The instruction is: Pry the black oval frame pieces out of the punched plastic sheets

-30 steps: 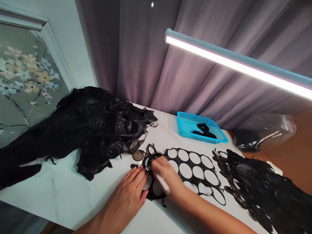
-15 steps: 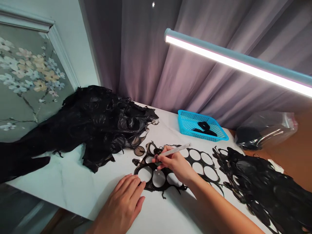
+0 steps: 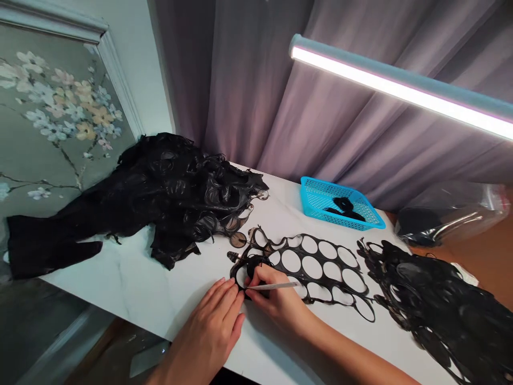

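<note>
A thin black sheet with rows of round holes [image 3: 298, 272] lies spread on the white table [image 3: 276, 342]. My left hand [image 3: 212, 321] rests flat with fingers stretched out, its fingertips at the sheet's left edge. Pinched in my right hand [image 3: 276, 297] is a slim pale pen-like tool [image 3: 276, 286], its tip low over the left end of the sheet, near my left fingertips. A dark bunched piece [image 3: 256, 263] shows just beyond my right fingers; I cannot tell whether they touch it. My right hand covers part of the sheet.
A large heap of black material [image 3: 172, 198] lies at the left and back. Another black pile of perforated scraps [image 3: 433, 299] is at the right. Behind stands a blue basket [image 3: 310, 202] with black pieces inside, beside a clear plastic bag [image 3: 460, 208]. A lit tube lamp [image 3: 401, 88] hangs above.
My right hand has moved left and toward me, and the tool now lies lower and flatter, its tip beside my left fingertips. The sheet's right part is more exposed. The view has shifted slightly.
</note>
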A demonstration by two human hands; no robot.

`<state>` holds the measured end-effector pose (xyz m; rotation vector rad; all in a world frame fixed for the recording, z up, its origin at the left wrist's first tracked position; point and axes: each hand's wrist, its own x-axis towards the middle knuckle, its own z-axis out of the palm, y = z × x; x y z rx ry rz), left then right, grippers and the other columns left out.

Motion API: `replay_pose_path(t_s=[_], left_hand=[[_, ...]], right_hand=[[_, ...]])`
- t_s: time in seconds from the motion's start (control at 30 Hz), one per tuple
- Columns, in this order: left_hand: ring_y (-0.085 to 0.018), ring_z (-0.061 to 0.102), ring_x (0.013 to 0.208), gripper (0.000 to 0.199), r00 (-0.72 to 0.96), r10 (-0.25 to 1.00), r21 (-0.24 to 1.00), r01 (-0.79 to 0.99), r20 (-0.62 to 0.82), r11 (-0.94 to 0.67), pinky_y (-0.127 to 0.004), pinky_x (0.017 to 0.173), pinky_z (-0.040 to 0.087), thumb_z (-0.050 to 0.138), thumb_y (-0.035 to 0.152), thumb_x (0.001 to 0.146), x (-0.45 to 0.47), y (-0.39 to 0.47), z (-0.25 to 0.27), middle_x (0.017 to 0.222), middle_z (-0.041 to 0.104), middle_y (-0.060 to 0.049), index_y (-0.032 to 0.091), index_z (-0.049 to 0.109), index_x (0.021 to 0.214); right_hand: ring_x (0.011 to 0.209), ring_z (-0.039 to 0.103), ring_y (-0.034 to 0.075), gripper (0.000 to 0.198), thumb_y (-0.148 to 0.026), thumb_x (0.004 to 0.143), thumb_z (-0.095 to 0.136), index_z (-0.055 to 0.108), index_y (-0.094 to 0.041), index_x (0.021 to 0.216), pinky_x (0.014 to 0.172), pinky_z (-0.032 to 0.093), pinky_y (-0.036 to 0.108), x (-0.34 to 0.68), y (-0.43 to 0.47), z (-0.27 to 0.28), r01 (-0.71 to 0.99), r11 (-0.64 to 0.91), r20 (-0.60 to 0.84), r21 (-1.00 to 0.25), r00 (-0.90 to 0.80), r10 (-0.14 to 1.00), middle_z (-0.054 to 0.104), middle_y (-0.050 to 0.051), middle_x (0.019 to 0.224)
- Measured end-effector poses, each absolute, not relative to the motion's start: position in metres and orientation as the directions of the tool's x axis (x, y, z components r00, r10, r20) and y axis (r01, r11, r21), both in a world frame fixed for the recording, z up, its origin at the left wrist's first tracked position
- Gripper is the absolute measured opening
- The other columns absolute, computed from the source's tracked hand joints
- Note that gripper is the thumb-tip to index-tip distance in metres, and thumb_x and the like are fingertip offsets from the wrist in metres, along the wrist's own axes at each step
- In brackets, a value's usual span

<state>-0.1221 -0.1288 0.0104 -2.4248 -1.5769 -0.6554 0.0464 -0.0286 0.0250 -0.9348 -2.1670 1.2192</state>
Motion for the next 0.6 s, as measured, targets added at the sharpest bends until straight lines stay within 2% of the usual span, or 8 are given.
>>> replay_pose_path(t_s=[0.17, 0.23, 0.37, 0.43, 0.5, 0.53, 0.6], left_hand=[[-0.029, 0.064, 0.111, 0.030, 0.330, 0.820, 0.113, 0.897, 0.468, -0.426, -0.046, 0.097, 0.053, 0.049, 0.014, 0.092, -0.123, -0.128, 0.010, 0.117, 0.068, -0.014, 0.011, 0.063, 0.118], [-0.028, 0.064, 0.110, 0.030, 0.326, 0.818, 0.130, 0.893, 0.473, -0.431, -0.046, 0.097, 0.053, 0.048, 0.013, 0.092, -0.123, -0.128, 0.009, 0.116, 0.069, -0.013, 0.011, 0.063, 0.118], [-0.027, 0.064, 0.111, 0.032, 0.321, 0.814, 0.148, 0.887, 0.484, -0.438, -0.045, 0.097, 0.053, 0.045, 0.011, 0.091, -0.123, -0.127, 0.007, 0.116, 0.068, -0.012, 0.014, 0.062, 0.118], [-0.026, 0.064, 0.110, 0.033, 0.326, 0.803, 0.141, 0.884, 0.499, -0.447, -0.044, 0.097, 0.052, 0.046, 0.011, 0.091, -0.126, -0.127, 0.006, 0.116, 0.069, -0.011, 0.015, 0.062, 0.119], [-0.026, 0.064, 0.110, 0.032, 0.345, 0.786, 0.124, 0.876, 0.513, -0.465, -0.042, 0.096, 0.052, 0.048, 0.013, 0.091, -0.130, -0.126, 0.007, 0.116, 0.069, -0.009, 0.017, 0.061, 0.119], [-0.026, 0.065, 0.108, 0.030, 0.358, 0.776, 0.116, 0.870, 0.518, -0.479, -0.041, 0.095, 0.052, 0.049, 0.014, 0.091, -0.133, -0.124, 0.009, 0.115, 0.069, -0.008, 0.018, 0.062, 0.118], [-0.025, 0.067, 0.098, 0.024, 0.394, 0.761, 0.112, 0.850, 0.515, -0.515, -0.041, 0.090, 0.053, 0.051, 0.017, 0.089, -0.137, -0.115, 0.018, 0.105, 0.071, -0.006, 0.020, 0.065, 0.108]], right_hand=[[0.072, 0.051, 0.014, 0.019, -0.004, 0.079, 0.059, 0.050, -0.019, 0.072, 0.063, 0.039, 0.024, 0.044, -0.033, 0.020, 0.378, 0.441, 0.098, -0.814, -0.659, 0.746, 0.056, 0.001, 0.079], [0.072, 0.049, 0.015, 0.021, -0.003, 0.079, 0.057, 0.048, -0.020, 0.071, 0.062, 0.038, 0.025, 0.042, -0.038, 0.013, 0.407, 0.522, 0.135, -0.750, -0.678, 0.723, 0.055, 0.001, 0.077], [0.074, 0.046, 0.018, 0.022, -0.008, 0.086, 0.051, 0.045, -0.021, 0.069, 0.067, 0.037, 0.030, 0.046, -0.028, 0.012, 0.368, 0.727, 0.286, -0.579, -0.744, 0.604, 0.054, 0.002, 0.076], [0.074, 0.045, 0.019, 0.020, -0.013, 0.087, 0.050, 0.045, -0.022, 0.069, 0.068, 0.036, 0.032, 0.059, -0.005, 0.025, 0.418, 0.682, 0.364, -0.600, -0.617, 0.698, 0.053, 0.003, 0.076], [0.069, 0.042, 0.019, 0.023, -0.023, 0.087, 0.053, 0.043, -0.023, 0.066, 0.066, 0.035, 0.033, 0.080, 0.024, 0.046, 0.506, 0.484, 0.377, -0.714, -0.305, 0.875, 0.049, 0.001, 0.070], [0.069, 0.042, 0.020, 0.023, -0.028, 0.087, 0.056, 0.044, -0.024, 0.068, 0.066, 0.035, 0.034, 0.092, 0.036, 0.057, 0.492, 0.392, 0.341, -0.778, -0.195, 0.920, 0.050, 0.002, 0.070], [0.068, 0.046, 0.020, 0.026, -0.034, 0.087, 0.058, 0.045, -0.024, 0.067, 0.064, 0.037, 0.035, 0.113, 0.051, 0.075, 0.455, 0.313, 0.281, -0.834, -0.138, 0.950, 0.054, 0.003, 0.071]])
